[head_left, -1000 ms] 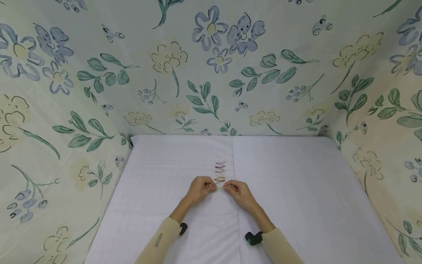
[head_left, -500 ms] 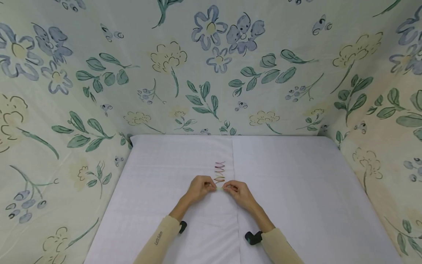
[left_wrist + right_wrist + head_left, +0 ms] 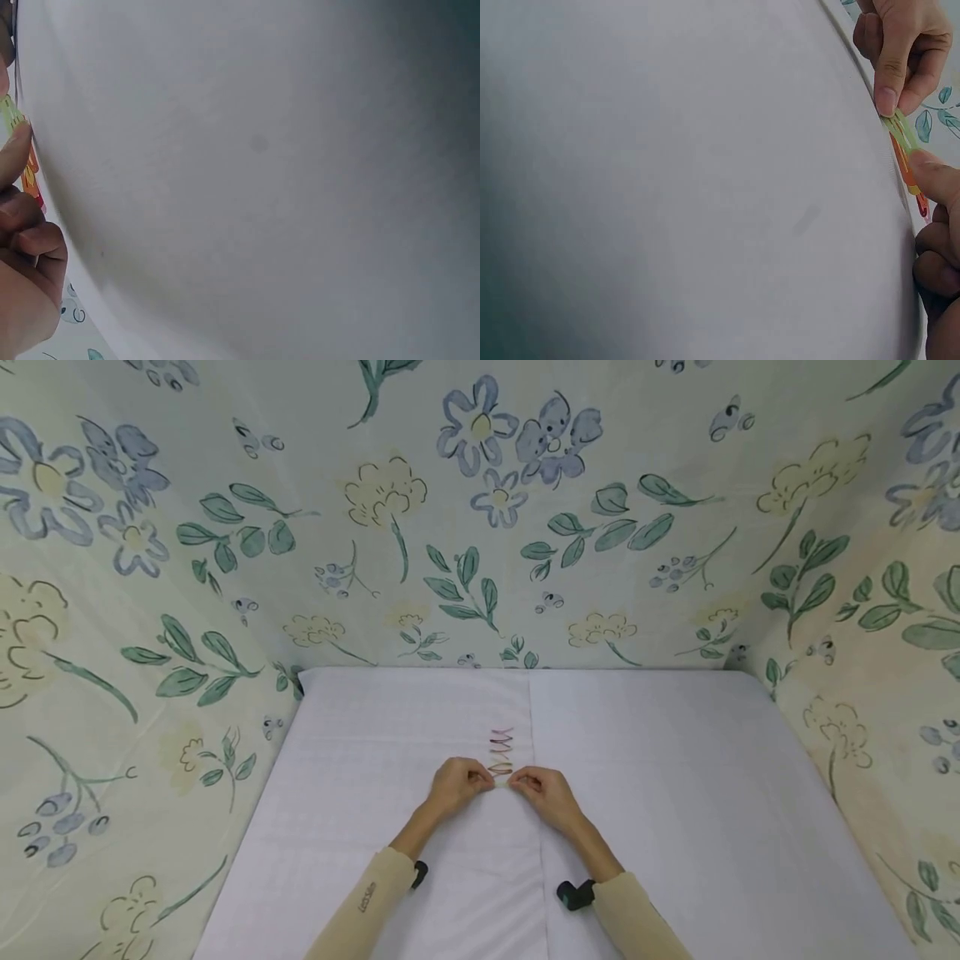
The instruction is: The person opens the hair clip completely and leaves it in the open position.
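A light green hair clip [image 3: 905, 135], slim and slotted, spans the gap between both hands over the white cloth. My left hand [image 3: 459, 785] pinches one end between thumb and finger; its other fingers are curled in. The opposite end is pinched by my right hand [image 3: 550, 795], seen close up at the edge of the right wrist view. Just beyond the fingertips, several thin clips lie in a column running away from me, from orange [image 3: 501, 769] nearest to red and pink at the far end. Fingers cover both ends of the green clip.
White cloth [image 3: 645, 793] with a lengthwise seam covers the table. Floral fabric [image 3: 480, 552] hangs behind and along both sides. A dark wrist camera [image 3: 576, 895] sits by the right cuff, another [image 3: 421, 873] by the left.
Both hands have shifted very slightly away from me, with the green clip still pinched between them. The column of clips looks the same.
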Tool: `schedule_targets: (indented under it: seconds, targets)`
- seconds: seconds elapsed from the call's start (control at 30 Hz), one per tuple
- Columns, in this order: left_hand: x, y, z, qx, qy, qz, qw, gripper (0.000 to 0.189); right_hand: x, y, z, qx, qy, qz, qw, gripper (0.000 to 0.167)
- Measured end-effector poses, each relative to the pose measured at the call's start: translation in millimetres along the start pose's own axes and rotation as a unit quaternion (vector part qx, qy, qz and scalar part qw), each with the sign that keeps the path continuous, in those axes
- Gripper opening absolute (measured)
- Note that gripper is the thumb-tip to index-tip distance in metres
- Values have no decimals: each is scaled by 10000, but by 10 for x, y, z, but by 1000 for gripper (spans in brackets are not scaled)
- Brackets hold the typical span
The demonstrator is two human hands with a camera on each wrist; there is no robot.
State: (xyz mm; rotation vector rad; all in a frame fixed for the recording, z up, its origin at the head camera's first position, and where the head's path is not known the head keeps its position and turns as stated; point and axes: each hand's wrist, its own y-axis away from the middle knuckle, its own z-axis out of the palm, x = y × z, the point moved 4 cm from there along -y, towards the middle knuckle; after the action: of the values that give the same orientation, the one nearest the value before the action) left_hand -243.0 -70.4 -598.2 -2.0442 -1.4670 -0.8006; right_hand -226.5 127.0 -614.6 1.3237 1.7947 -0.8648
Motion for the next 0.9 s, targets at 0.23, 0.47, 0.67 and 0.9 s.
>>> schedule_targets:
  seconds: [0.23,0.47,0.67,0.9]
  targets:
    - [-10,4,27,-44,-40,-99,9999,6,26,12,-4,-97,143,80,9998,6]
    - [-23,-21,37,-129,-118,-188,9997,7,57,9,-6,-2,124,4,9999,7]
    - [-6,-5,26,-144,-220,-238,9994,7,61,6,16,12,196,-23,9998,9]
    - [-5,-25,32,-44,-306,-168,9994,8,50,-7,9,78,289,-126,9995,9]
